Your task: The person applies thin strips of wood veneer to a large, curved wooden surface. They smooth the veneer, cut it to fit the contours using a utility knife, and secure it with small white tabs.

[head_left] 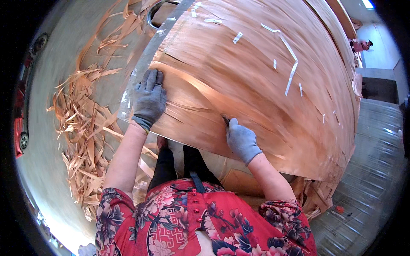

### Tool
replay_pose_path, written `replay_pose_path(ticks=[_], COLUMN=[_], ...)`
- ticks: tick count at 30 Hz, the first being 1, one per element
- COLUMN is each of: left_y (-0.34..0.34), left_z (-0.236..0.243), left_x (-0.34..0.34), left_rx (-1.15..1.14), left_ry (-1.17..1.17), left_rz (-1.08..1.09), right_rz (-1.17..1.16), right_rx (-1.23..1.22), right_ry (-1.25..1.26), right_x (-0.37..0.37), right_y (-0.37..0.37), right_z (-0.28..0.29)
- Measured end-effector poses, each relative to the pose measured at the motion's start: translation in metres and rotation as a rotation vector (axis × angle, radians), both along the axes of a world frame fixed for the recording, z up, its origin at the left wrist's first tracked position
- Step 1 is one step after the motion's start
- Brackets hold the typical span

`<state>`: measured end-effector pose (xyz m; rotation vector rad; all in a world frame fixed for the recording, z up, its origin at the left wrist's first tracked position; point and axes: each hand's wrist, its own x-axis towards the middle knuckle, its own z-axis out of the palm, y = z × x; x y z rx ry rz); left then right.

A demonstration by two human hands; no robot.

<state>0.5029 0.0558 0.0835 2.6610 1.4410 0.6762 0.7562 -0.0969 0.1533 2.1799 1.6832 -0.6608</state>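
Note:
A wide sheet of reddish-brown wood veneer (pixel 256 85) spreads in front of me, rippled and creased along its grain. My left hand (pixel 149 96), in a grey glove, lies on the left edge of the sheet, fingers stretched out. In my gloved right hand (pixel 243 141) is a short dark knife-like tool (pixel 226 120), held against the veneer near its front edge; its tip is hard to make out. Between my hands the sheet has a raised, curved fold. White tape strips (pixel 291 77) are stuck on the far part of the sheet.
Curled veneer scraps (pixel 87 141) cover the floor to my left. A grey strip (pixel 143 64) runs along the table's left edge. A round dark-rimmed container (pixel 154 15) stands beyond it. At the far right is another person (pixel 361 45). More veneer pieces (pixel 316 194) lie under the sheet.

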Motion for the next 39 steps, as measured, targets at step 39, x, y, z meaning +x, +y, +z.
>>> replay_pose_path(ticks=[39], left_y=[0.006], left_z=[0.024], left_x=[0.01], left_rx=[-0.108], left_ry=[0.182], left_rz=[-0.043], right_rz=[-0.339], right_rx=[0.925], right_ry=[0.504], right_x=[-0.094], right_y=[0.118], right_z=[-0.037])
